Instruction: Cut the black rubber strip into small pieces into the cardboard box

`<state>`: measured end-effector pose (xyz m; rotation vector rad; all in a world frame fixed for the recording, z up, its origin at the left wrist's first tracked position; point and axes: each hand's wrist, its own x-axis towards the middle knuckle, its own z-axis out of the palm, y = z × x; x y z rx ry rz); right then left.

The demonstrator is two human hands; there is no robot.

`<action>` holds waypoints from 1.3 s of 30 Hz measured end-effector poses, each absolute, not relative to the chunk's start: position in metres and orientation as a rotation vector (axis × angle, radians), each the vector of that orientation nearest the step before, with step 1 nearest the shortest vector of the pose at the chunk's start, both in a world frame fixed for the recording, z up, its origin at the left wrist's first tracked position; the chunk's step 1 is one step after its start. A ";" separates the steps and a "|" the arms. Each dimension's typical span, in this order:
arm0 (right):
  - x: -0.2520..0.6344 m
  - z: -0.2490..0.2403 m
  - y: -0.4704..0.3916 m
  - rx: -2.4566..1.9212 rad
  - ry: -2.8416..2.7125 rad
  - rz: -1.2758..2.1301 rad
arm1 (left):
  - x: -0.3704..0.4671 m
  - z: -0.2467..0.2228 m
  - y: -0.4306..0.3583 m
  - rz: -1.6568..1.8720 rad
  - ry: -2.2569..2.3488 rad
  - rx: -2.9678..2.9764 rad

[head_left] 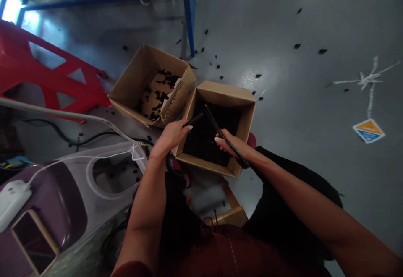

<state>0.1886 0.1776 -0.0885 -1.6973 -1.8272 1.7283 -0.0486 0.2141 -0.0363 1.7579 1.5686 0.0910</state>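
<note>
My left hand (174,136) is closed on a short black strip (195,119) that points right over the near cardboard box (206,165). My right hand (231,142) is wrapped round a long, thin black tool (212,117). One end of it reaches up over the box and the other sticks out behind the hand; its exact kind is unclear. Small black pieces (204,142) cover the bottom of this box. Just left of it stands a second cardboard box (126,82), with scattered black scraps (162,96) inside.
Black bits (258,76) dot the grey floor. On the left are a red plastic stool (56,63) and a purple-grey stool (59,193) carrying a white power strip (14,201) and a phone (35,243). Blue frame legs (188,16) stand behind; a tag (368,131) lies right.
</note>
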 end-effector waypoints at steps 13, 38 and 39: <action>0.182 -0.072 0.179 -1.687 -1.979 1.782 | -0.030 -0.033 0.213 0.023 1.514 1.825; 0.187 -0.069 0.182 -1.529 -1.937 1.850 | -0.028 -0.036 0.212 0.079 1.529 1.804; 0.187 -0.070 0.183 -1.534 -1.931 1.850 | -0.027 -0.036 0.211 0.073 1.513 1.810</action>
